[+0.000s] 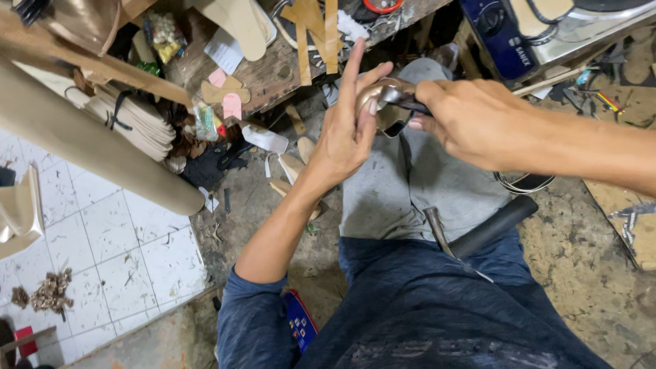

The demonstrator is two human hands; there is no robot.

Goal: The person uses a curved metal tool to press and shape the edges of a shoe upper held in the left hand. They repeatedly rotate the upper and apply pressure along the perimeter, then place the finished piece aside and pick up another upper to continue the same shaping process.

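The person's left hand point(345, 137) is up over the lap with its fingers point(352, 68) mostly straight and spread, the forefinger pointing away; the thumb and palm press against a shiny bronze shoe piece point(384, 102), bracing rather than closing round it. The right hand point(471, 123) comes in from the other side, curled tight around a dark-handled tool point(410, 104) whose tip sits on the bronze piece, right between the two hands. That piece is small, rounded and glossy, largely hidden by the fingers, so its full shape cannot be told. It hangs above the grey-trousered knees, near the edge of the cluttered wooden tabletop point(273, 68), where tan insoles point(236, 27) and leather strips point(314, 34) lie. A hammer point(478, 236) with a black handle rests across the lap, just below the hands. To the person's left stand a thick roll of tan material point(96, 143) and a white tiled floor point(102, 239); dirty bare ground lies open on the right.
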